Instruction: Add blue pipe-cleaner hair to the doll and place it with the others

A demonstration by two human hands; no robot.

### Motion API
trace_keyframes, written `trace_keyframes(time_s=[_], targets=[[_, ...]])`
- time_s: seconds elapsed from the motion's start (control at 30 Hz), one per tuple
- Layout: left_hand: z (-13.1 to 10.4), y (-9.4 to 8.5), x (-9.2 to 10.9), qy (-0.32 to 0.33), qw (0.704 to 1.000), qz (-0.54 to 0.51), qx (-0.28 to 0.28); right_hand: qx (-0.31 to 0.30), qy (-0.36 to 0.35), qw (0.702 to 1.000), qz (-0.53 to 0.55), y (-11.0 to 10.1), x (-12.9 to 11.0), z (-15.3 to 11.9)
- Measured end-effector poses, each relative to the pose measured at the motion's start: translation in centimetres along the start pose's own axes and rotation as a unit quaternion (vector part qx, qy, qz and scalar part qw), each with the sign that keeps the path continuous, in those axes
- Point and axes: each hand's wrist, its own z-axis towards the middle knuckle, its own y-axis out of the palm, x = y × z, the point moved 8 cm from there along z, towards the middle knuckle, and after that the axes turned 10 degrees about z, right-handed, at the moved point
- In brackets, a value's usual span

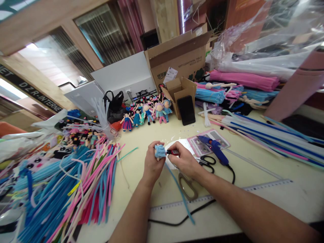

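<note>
My left hand (152,163) is closed around a small light-blue fuzzy pipe-cleaner piece (160,151). In my right hand (184,158), a small red and black object (173,152) is pinched, its dark tip close to the blue piece; I cannot tell whether they touch. A long blue pipe cleaner (181,192) trails down below my hands. White paper (186,144) lies beneath them. Beside my right hand are black-handled scissors (209,160) and a blue glue gun (215,148). Another pair of scissors with grey-brown handles (188,192) lies under the right wrist.
Pipe cleaners in many colours (65,185) are heaped at left, with more (265,135) at right. Several finished dolls (148,113) stand at the back near a small open carton (174,89) and a black phone (186,110). A clear ruler (265,184) and a black cord (174,224) cross the front.
</note>
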Motion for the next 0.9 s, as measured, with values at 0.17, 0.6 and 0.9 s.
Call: trace_keyframes(time_s=[0.17, 0.6, 0.9], targets=[[0.0, 0.0, 0.0, 0.002, 1.000, -0.005, 0.002, 0.007, 0.004, 1.000, -0.011, -0.1, -0.1, 0.0], [0.0, 0.1, -0.5, -0.042, 0.998, -0.046, 0.003, 0.006, 0.034, 0.999, 0.024, 0.3, 1.2, -0.2], [0.0, 0.1, -0.8, -0.053, 0.998, -0.042, 0.005, 0.001, 0.032, 0.999, -0.014, 0.3, 1.2, -0.4]])
